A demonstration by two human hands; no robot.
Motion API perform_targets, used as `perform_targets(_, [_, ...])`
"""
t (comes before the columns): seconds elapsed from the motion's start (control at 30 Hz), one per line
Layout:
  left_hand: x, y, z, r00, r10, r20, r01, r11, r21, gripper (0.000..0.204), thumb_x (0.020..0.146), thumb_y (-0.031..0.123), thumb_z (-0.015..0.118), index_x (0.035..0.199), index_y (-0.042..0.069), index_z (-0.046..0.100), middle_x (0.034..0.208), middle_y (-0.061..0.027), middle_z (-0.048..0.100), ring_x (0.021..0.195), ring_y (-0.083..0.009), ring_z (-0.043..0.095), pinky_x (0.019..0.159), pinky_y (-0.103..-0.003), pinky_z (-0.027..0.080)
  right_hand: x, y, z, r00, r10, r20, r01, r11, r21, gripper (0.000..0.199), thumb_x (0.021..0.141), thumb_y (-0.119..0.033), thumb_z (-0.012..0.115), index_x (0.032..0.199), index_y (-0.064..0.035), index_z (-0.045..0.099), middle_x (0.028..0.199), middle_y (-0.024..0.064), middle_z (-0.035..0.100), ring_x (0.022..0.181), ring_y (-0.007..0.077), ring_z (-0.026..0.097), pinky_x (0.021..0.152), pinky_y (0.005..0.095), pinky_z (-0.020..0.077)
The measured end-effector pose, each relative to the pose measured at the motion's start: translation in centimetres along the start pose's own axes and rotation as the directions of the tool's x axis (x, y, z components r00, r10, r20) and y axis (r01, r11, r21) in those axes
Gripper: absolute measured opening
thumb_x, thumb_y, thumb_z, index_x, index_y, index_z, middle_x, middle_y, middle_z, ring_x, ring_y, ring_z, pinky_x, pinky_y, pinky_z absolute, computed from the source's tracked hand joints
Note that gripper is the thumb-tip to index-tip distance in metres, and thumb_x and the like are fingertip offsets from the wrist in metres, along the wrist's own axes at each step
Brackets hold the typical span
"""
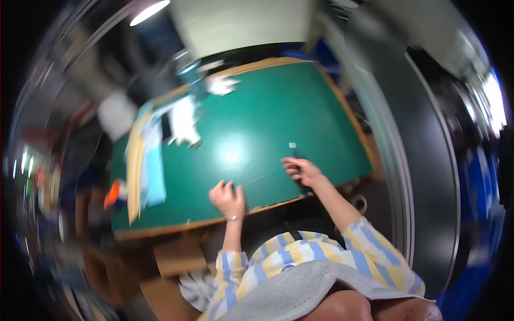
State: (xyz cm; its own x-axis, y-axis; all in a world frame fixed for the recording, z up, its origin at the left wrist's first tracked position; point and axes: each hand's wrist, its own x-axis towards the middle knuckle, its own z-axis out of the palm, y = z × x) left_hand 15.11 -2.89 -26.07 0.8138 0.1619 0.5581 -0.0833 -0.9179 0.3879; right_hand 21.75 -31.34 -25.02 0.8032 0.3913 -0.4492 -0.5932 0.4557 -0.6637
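My left hand [227, 200] is just above the near part of the green tabletop [257, 112], its fingers apart and nothing in them. To its right, my right hand [304, 172] is closed around a slim black tool [295, 155]. The tool points away from me, and its lower end shows below the hand. A small pale square [292, 145] appears at the tool's far end; whether it is part of the tool or a separate piece, I cannot tell. Motion blur hides the tool's exact kind.
White gloves [184, 122] lie at the left, near light-blue sheets [155, 176] and a long tan strip [135, 171]. Another white glove [221, 85] and a clear bottle [190, 72] are at the back left. An orange object [112, 195] is beyond the left edge; cardboard boxes [179, 257] stand below.
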Motion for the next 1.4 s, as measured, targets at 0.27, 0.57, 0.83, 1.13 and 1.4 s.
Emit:
perform_targets(0.27, [-1.8,-0.1,1.6,0.998,-0.004,0.068,0.003,1.0,0.005,0.028,0.082,0.026,0.068,0.103,0.007,0.065,0.123,-0.0135,0.054,0.12,-0.0339,0.045,0.112,-0.053,0.024,-1.9,0.8,-0.8,0.998,-0.065,-0.02,0.066,0.995,0.073,0.027,0.096,-0.027,0.059,0.115,-0.0068,0.062,0.089,-0.0001,0.063,0.069,0.0041,0.057,0.047,0.016,0.0367])
perform_targets(0.57, [-1.2,-0.8,1.0,0.998,0.008,0.069,-0.01,0.999,0.034,0.028,0.083,0.026,0.067,0.103,0.007,0.065,0.122,-0.0125,0.054,0.12,-0.0323,0.046,0.113,-0.052,0.025,-2.2,-8.1,-1.0,0.979,-0.204,0.004,0.203,0.978,-0.047,0.024,0.097,-0.021,0.055,0.113,-0.0045,0.061,0.089,0.0019,0.061,0.066,0.0028,0.054,0.044,0.0161,0.0328])
perform_targets(0.83, [-1.5,-0.3,2.0,0.99,0.052,0.133,-0.066,0.993,0.099,0.042,0.084,0.024,0.066,0.121,0.006,0.059,0.128,-0.0162,0.051,0.122,-0.0366,0.043,0.112,-0.054,0.025,-4.4,-26.4,-4.3,0.806,-0.541,-0.24,0.512,0.841,-0.175,0.02,0.096,-0.016,0.056,0.109,-0.002,0.062,0.09,0.0047,0.061,0.069,0.0071,0.054,0.046,0.018,0.0329])
perform_targets(1.13, [1.4,2.6,0.9,0.936,0.085,0.342,-0.117,0.991,0.071,0.044,0.087,0.021,0.059,0.125,-0.001,0.053,0.131,-0.0198,0.049,0.123,-0.0391,0.042,0.108,-0.055,0.029,-0.3,-43.5,-14.5,0.606,-0.621,-0.498,0.639,0.753,-0.161,0.018,0.091,-0.01,0.063,0.107,-0.0012,0.061,0.089,0.0084,0.064,0.071,0.0108,0.06,0.042,0.0193,0.031])
perform_targets(1.4, [3.1,3.5,1.0,0.911,0.026,0.412,-0.079,0.991,0.112,0.048,0.086,0.02,0.056,0.127,-0.002,0.049,0.133,-0.0203,0.045,0.124,-0.0391,0.041,0.104,-0.054,0.032,7.5,-55.7,-22.2,0.523,-0.529,-0.668,0.596,0.788,-0.158,0.01,0.092,-0.009,0.061,0.1,-0.0026,0.059,0.083,0.0097,0.061,0.069,0.0174,0.063,0.039,0.0221,0.0301])
